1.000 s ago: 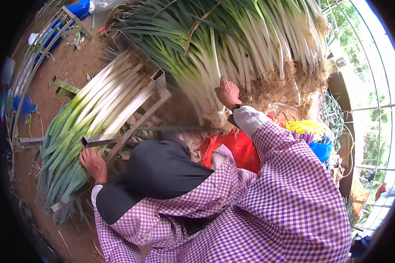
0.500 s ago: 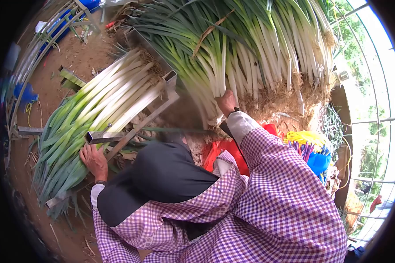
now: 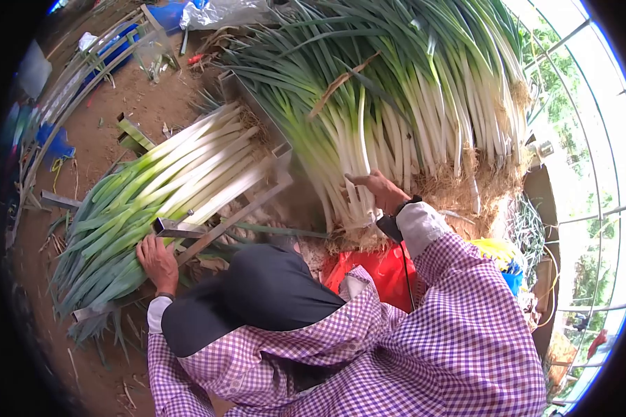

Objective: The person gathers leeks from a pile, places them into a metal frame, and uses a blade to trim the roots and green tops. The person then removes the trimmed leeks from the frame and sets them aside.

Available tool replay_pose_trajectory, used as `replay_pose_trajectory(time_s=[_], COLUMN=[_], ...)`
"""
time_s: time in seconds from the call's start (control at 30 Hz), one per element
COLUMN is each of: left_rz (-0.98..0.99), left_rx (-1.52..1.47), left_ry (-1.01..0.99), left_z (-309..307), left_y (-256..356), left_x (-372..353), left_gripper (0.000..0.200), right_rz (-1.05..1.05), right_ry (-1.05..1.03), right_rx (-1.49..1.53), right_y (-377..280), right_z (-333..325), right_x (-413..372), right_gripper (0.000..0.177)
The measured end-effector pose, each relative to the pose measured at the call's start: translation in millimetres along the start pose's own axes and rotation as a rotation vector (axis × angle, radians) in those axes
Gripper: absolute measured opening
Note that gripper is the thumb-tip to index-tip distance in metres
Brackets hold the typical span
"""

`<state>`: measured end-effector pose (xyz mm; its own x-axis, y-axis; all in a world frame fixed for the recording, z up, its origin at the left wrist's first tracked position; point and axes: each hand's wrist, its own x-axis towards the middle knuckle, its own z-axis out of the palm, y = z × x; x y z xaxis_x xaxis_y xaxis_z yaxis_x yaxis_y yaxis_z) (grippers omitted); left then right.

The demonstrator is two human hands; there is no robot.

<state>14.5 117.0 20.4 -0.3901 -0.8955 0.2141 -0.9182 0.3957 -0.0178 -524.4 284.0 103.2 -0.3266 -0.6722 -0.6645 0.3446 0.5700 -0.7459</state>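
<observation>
Green leeks slanting, roots upper right, left fingers parted atop, right fingers unclear

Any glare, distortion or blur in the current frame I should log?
Head view: glare washes out the far right around the greenery; head view: fisheye bending, dark corners; head view: blurred brownish patch right of the metal rack, while the left hand looks fairly sharp.
</observation>
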Motion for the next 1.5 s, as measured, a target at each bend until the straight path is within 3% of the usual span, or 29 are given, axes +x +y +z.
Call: replay_pose_trajectory(time_s=[0.07,0.27,0.4,0.63,0.73,0.77,0.9,0.97,1.03,1.13,1.2,1.27,1.3,1.5], left_rz=[0.006,0.010,0.011,0.003,0.017,0.018,0.018,0.019,0.019,0.008,-0.006,0.005,0.006,-0.010], left_rx=[-0.020,-0.075,-0.096,-0.117,-0.176,-0.176,-0.175,-0.175,-0.171,-0.184,-0.190,-0.208,-0.197,-0.197], left_ry=[0.012,0.056,0.099,0.101,0.125,0.124,0.148,0.151,0.151,0.141,0.132,0.144,0.156,0.151], left_z=[-0.2,-4.3,-3.5,-10.3,0.3,-1.8,-2.3,-1.3,-4.6,-8.2,-9.0,-8.1,-6.3,-5.7], left_y=[-0.6,2.3,0.9,4.0,-1.1,-1.1,-2.0,-0.8,-0.5,0.9,0.9,0.5,0.1,1.6], left_x=[0.7,1.0,0.7,-1.6,-1.0,-2.6,-0.8,-4.5,-2.5,-3.1,-3.4,-2.8,-2.9,-3.1], left_gripper=[0.039,0.043,0.040,0.038,0.038,0.038,0.036,0.036,0.034,0.035,0.035,0.036,0.035,0.040], right_rz=[-0.018,-0.097,0.003,-0.013,-0.013,-0.073,-0.034,-0.135,0.043,0.101,0.032,-0.190,-0.194,-0.438], right_ry=[0.089,-0.015,-0.076,-0.121,-0.237,-0.189,-0.226,-0.231,-0.266,-0.440,-0.368,-0.299,-0.308,-0.667], right_rx=[-0.015,-0.079,-0.014,-0.063,0.128,-0.021,0.065,0.016,0.204,0.211,0.256,0.025,0.054,-0.171], right_y=[-11.1,-52.0,-109.1,-96.5,-103.3,-116.9,-141.5,-142.9,-165.4,-178.7,-179.9,-186.8,-187.6,-199.8], right_z=[8.6,3.6,35.5,46.2,53.2,61.7,74.2,78.0,104.0,112.7,126.8,157.0,168.8,213.4], right_x=[-10.4,-49.2,-167.4,-250.3,-276.0,-293.0,-323.4,-334.3,-355.8,-375.2,-388.4,-409.0,-411.9,-371.0], right_gripper=[0.025,0.021,0.019,0.033,0.029,0.024,0.026,0.028,0.030,0.030,0.044,0.049,0.058,0.064])
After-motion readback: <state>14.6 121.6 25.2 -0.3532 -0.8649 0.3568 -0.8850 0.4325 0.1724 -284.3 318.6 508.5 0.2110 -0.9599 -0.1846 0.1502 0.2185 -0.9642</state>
